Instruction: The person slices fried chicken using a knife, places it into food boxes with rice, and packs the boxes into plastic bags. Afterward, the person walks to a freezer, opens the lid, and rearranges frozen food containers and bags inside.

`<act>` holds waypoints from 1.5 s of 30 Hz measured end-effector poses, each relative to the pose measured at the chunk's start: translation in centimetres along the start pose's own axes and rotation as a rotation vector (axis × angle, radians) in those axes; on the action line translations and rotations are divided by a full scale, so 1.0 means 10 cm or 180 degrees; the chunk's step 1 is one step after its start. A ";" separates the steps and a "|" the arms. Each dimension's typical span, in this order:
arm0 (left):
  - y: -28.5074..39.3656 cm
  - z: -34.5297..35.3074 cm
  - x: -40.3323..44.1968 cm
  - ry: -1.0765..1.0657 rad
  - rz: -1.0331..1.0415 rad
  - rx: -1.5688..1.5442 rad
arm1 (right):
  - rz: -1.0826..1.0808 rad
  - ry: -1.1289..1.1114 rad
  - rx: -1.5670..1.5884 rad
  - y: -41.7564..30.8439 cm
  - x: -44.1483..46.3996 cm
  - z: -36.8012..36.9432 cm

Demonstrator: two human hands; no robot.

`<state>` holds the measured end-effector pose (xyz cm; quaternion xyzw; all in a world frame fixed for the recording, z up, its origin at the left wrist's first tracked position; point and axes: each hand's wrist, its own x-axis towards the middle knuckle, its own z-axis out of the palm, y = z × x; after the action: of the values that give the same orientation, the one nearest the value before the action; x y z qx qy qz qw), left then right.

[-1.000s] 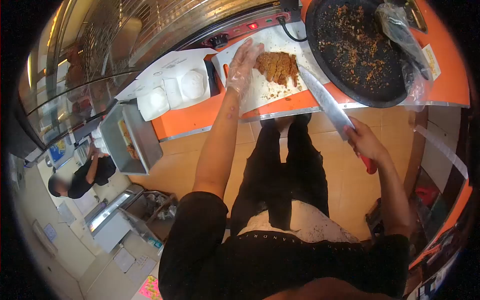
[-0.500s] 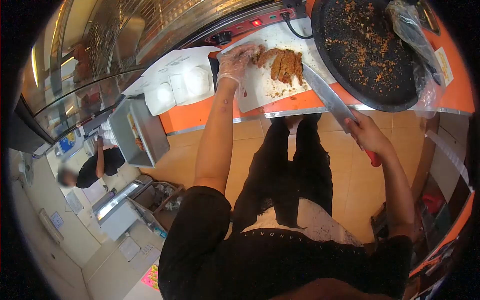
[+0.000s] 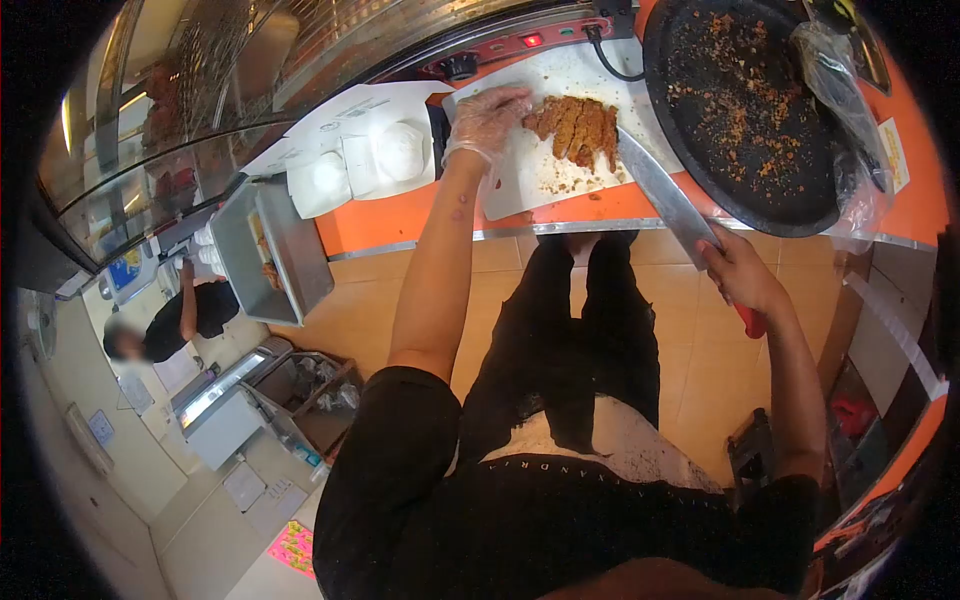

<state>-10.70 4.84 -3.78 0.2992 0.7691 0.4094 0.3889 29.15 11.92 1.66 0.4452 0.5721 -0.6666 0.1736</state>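
A breaded, fried cutlet [image 3: 575,130], cut into strips, lies on a white cutting board [image 3: 515,195] with crumbs below it. My left hand [image 3: 482,125], in a clear plastic glove, is at the cutlet's left end, fingers stretched and thumb apart, with nothing in it. My right hand [image 3: 742,268] is bare and grips the red handle of a large knife [image 3: 662,192]. The blade's tip end is beside the cutlet's right edge. Left of the board stands an open white takeaway box [image 3: 358,168] with rounded white mounds in its compartments.
A round black pan [image 3: 690,150] with scattered crumbs and a clear plastic bag [image 3: 865,195] are on the right. A heated cabinet's control panel [image 3: 490,52] borders the board behind. At left are a deep metal container [image 3: 300,295] and another person [image 3: 195,312] farther off.
My left hand has drawn slightly off the cutlet's left end, its fingers now apart from the strips. The knife stays at the right edge. The whole view has shifted a little.
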 end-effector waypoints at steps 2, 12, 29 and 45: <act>0.09 0.01 -0.03 -0.0075 0.0053 0.0388 | 0.0018 -0.0042 0.0025 0.01 0.00 0.00; 0.09 0.04 -0.01 -0.0057 0.0149 0.0381 | 0.0158 -0.0051 0.0086 0.03 0.04 0.03; 0.24 0.06 0.21 -0.0757 -0.0115 0.0909 | 0.0033 -0.0099 0.0201 0.09 0.06 0.01; 0.29 0.10 0.12 -0.0496 -0.0429 0.0006 | -0.0060 -0.0271 0.0388 0.14 0.09 0.01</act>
<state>-10.03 7.57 -2.11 0.2781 0.7553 0.3571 0.4739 29.70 11.69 0.08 0.4208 0.5267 -0.7202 0.1640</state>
